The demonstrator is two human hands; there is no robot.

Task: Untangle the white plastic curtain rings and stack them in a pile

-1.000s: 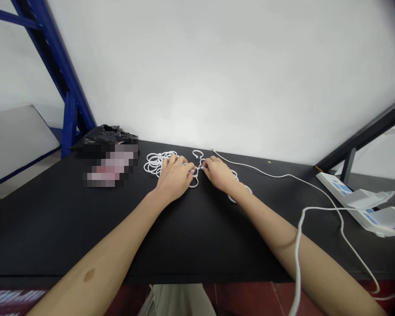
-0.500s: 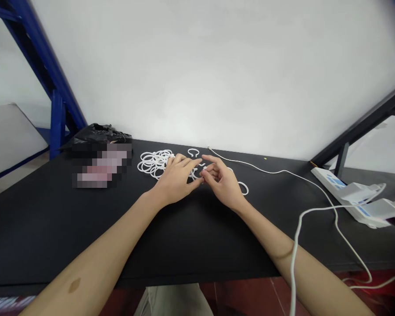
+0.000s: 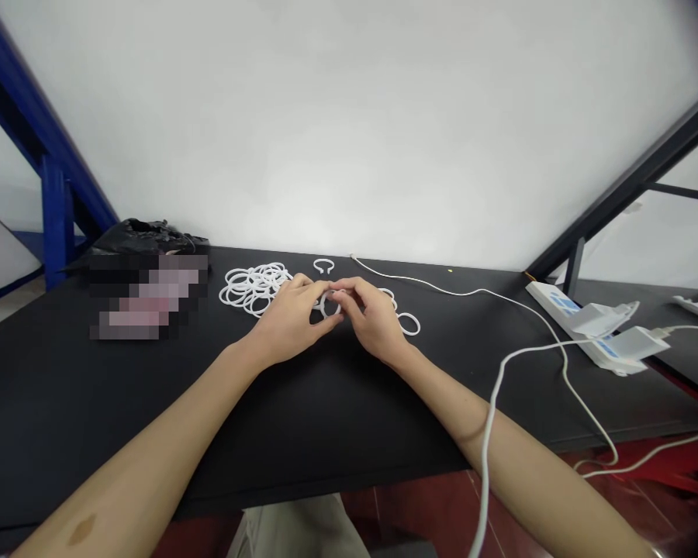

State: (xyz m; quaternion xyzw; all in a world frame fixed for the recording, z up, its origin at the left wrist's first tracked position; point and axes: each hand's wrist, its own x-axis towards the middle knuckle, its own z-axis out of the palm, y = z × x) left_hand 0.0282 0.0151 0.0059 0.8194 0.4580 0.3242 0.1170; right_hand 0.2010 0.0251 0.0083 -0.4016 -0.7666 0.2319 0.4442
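Observation:
Both hands meet over the far middle of the black table (image 3: 302,434). My left hand (image 3: 291,322) and my right hand (image 3: 369,318) each pinch one side of a single white plastic ring (image 3: 329,305), held just above the tabletop. A heap of several white rings (image 3: 253,284) lies just left of my left hand. More white rings (image 3: 408,324) lie to the right of my right hand. One split ring (image 3: 323,266) rests alone behind the hands, near the wall.
A black plastic bag (image 3: 143,236) and a blurred patch sit at the back left. A white cable (image 3: 477,293) runs along the back to a white power strip (image 3: 593,333) at the right; another cable crosses my right forearm. Blue steel frame at left.
Both hands have drawn back from the ring heap toward me and closed on one ring between them. The view has swung to the right.

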